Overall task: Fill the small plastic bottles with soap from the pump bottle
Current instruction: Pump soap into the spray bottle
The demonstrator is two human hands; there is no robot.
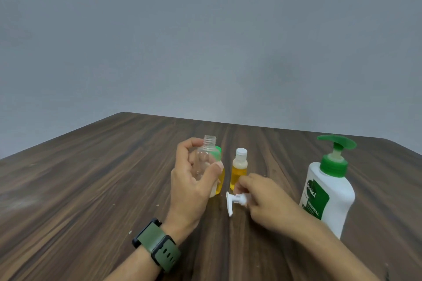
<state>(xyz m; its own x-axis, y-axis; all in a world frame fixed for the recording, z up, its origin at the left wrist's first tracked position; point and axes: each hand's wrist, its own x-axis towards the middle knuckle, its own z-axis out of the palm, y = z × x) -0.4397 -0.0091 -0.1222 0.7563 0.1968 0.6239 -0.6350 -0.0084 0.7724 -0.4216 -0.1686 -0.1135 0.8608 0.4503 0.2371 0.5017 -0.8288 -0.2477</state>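
The left hand [194, 175] holds a small see-through plastic bottle [205, 159] up above the dark brown wooden worktop [91, 178], with its fingers and thumb curled round the sides. This bottle looks empty, and its top is open, so the screw rings on its neck show. Just behind it is a small bottle with yellow soap and a green cap [219, 175], mostly hidden. Beside that stands a small clear bottle with a white cap [238, 169], nearly full of yellow soap. The right hand [265, 201] is low by the worktop and pinches a small white pump top [236, 202], which lies on its side. To the right stands the big white pump bottle with a green pump and green label [328, 189], upright. A green watch strap [157, 247] is on the left wrist.
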